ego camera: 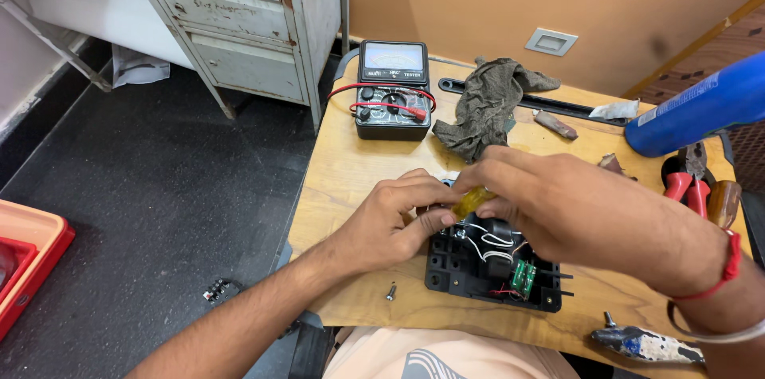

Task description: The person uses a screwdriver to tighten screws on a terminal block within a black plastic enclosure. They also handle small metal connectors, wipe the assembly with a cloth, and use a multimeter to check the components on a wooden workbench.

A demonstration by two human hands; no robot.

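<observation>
Head view: left hand (394,223) pinching down the corner of the black housing (494,267) on the worktop (351,156) to steady it, right hand (550,204) closed around a yellow-handled screwdriver (472,202) tipped into its wiring, loose screw (391,292) parked beside.

black meter's pale dial (393,55), blue labelled can (701,104)

On my feed an analog multimeter (394,90) stands at the far edge of the bench (343,172), a crumpled grey rag (488,106) just beside it. I see red-handled pliers (687,181) under a blue cylinder (695,105) at right, and a loose screw (391,292) near the front edge.
</observation>
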